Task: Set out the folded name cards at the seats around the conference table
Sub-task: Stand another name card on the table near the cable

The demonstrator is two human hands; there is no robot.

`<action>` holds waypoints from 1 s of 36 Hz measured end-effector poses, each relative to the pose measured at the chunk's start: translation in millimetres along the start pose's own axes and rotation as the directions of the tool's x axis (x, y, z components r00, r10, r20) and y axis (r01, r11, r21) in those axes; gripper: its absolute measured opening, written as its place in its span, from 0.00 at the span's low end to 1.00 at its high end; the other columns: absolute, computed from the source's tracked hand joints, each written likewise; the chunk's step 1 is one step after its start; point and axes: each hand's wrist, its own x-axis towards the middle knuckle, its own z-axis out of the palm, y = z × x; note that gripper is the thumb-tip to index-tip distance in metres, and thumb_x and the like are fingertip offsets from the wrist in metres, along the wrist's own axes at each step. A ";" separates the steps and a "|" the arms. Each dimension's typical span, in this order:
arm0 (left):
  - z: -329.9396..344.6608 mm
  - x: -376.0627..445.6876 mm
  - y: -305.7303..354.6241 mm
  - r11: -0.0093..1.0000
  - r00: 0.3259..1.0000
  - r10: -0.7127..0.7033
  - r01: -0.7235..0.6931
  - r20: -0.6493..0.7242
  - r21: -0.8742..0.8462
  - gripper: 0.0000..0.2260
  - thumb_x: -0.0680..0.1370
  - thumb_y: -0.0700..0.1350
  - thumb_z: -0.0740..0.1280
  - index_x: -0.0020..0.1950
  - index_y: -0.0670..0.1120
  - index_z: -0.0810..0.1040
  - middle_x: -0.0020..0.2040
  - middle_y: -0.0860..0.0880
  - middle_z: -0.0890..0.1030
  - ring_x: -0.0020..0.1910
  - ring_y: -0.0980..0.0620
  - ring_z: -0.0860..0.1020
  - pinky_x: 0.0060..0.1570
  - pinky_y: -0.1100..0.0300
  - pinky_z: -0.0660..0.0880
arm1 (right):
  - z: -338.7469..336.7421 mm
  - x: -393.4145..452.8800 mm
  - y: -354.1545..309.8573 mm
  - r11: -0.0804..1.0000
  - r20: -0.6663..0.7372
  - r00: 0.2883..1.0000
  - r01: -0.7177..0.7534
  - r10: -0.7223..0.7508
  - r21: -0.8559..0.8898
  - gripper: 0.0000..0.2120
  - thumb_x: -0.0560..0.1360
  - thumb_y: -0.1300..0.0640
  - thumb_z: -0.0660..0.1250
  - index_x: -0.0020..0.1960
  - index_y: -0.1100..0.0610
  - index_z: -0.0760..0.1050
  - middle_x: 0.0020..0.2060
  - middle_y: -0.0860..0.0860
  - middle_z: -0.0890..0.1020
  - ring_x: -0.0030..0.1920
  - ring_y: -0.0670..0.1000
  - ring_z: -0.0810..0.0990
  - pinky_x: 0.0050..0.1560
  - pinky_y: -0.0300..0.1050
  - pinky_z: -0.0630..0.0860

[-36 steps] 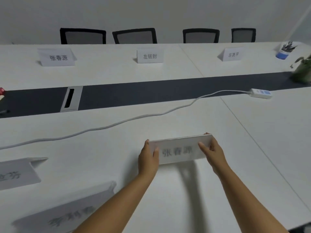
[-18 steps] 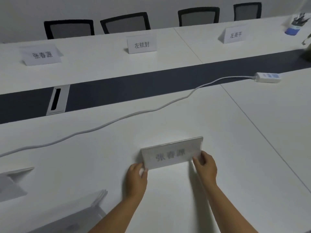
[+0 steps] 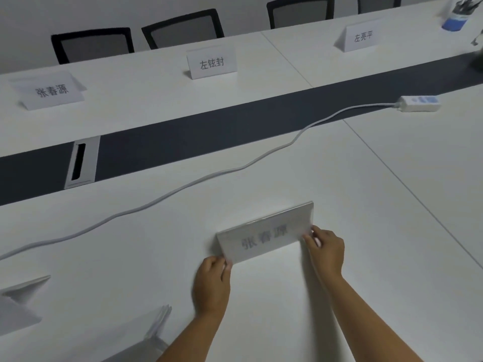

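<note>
white folded paper name card [image 3: 266, 232] on white table [image 3: 392, 205] | left hand [image 3: 212, 286] pinches lower-left corner | right hand [image 3: 325, 250] pinches right edge

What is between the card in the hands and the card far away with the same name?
In the head view: a white cable and the table's dark strip.

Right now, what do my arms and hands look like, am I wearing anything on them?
Both forearms are bare to the bottom edge of the picture, with no sleeves showing. The left hand and right hand wear no gloves, and no watch, bracelet or ring is visible.
</note>
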 end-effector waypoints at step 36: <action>22.6 11.9 5.1 0.958 1.000 -0.006 0.014 -0.029 0.287 0.07 0.69 0.47 0.71 0.46 0.48 0.80 0.33 0.42 0.76 0.31 0.42 0.76 0.23 0.54 0.74 | 10.5 4.4 0.4 0.963 -0.141 0.990 -0.045 0.007 -0.266 0.17 0.73 0.54 0.64 0.61 0.56 0.73 0.49 0.62 0.79 0.54 0.63 0.74 0.58 0.58 0.65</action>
